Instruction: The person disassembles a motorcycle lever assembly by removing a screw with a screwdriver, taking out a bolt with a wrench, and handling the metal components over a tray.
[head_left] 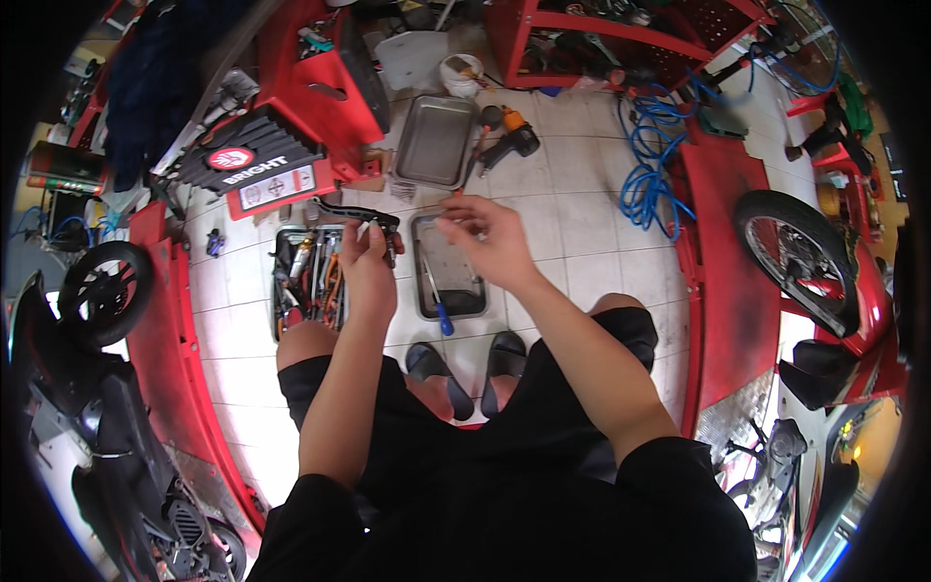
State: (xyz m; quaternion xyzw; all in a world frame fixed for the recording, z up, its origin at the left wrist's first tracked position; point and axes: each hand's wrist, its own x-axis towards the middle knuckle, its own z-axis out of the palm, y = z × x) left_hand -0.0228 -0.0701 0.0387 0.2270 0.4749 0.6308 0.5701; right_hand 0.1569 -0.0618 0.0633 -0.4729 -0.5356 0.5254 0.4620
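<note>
My left hand [369, 257] is closed round a black lever assembly [354, 211], raised over a tray of tools [310, 281]. Just to the right, my right hand [490, 242] hangs with bent fingers slightly apart and nothing visible in them, close to the lever assembly. Beneath it lies a metal tray [419, 291] with dark contents at its bottom end and a blue-handled screwdriver [444, 320] across it.
A grey tray [432, 141], orange-black power tool [514, 141] and white bucket [461, 78] stand ahead. Blue hose [645, 194] coils at right. A red-and-black chest [339, 87] is at upper left. Red lifts [155, 291] with motorbikes flank me; my sandals [504, 359] rest on tiles.
</note>
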